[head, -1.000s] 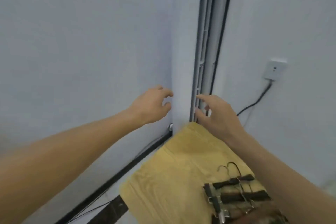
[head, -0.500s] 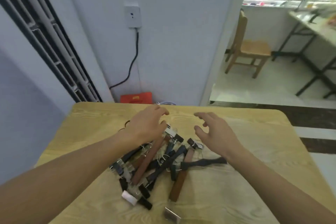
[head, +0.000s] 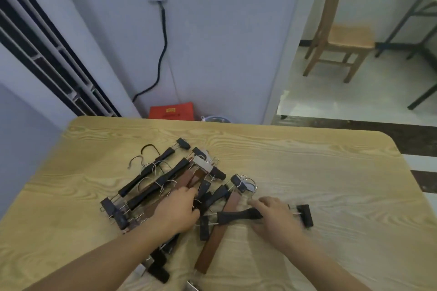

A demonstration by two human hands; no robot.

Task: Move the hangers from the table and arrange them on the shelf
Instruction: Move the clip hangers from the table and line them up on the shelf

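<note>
A tangled pile of hangers [head: 170, 186], black and brown bars with metal clips and wire hooks, is lying on the light wood-grain surface [head: 307, 172], left of its middle. The left hand [head: 176, 214] is resting on the near part of the pile, fingers curling down among the bars; whether it is gripping one I cannot tell. The right hand [head: 275, 216] is lying over a black hanger [head: 238, 215] at the right edge of the pile, fingers curling round its bar, with its clip end [head: 305, 215] sticking out to the right. A brown hanger [head: 217, 231] is crossing beneath it. A wooden chair [head: 340, 38] is standing far right, and a red box [head: 171, 111] is sitting beyond the surface.
</note>
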